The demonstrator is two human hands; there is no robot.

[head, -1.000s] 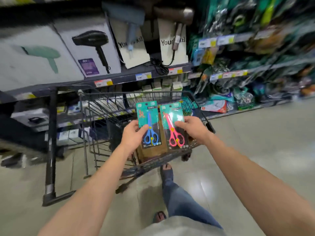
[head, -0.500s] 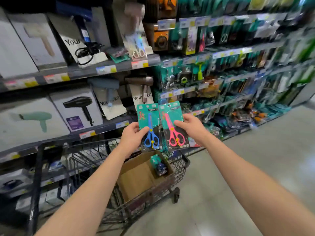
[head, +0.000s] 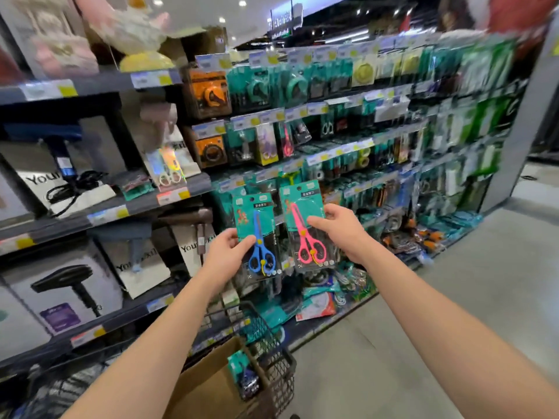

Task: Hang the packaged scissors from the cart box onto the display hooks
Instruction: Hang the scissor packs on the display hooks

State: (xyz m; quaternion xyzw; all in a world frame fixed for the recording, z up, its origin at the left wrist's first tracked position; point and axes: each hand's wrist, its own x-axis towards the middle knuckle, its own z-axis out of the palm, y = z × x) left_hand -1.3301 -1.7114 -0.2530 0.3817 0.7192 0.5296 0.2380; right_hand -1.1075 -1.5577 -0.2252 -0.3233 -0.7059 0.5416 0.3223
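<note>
My left hand (head: 225,252) grips a teal-carded pack of blue scissors (head: 258,237) by its left edge. My right hand (head: 340,229) grips a matching pack of pink scissors (head: 304,226) by its right edge. Both packs are upright, side by side, held up in front of the display hooks (head: 332,152) crowded with hanging teal packages. Below, the cardboard box (head: 208,388) sits in the wire cart (head: 273,355), and more scissor packs (head: 242,373) stand at its right end.
Shelves on the left carry boxed hair dryers (head: 66,294) and display models. A pack of scissors (head: 169,167) lies on the middle shelf. Loose packages (head: 317,306) lie on the bottom ledge. Grey floor (head: 453,313) stretches to the right.
My view has swung up and right from the cart toward the hook wall. Both hands have lifted the two scissor packs up in front of the hanging packages.
</note>
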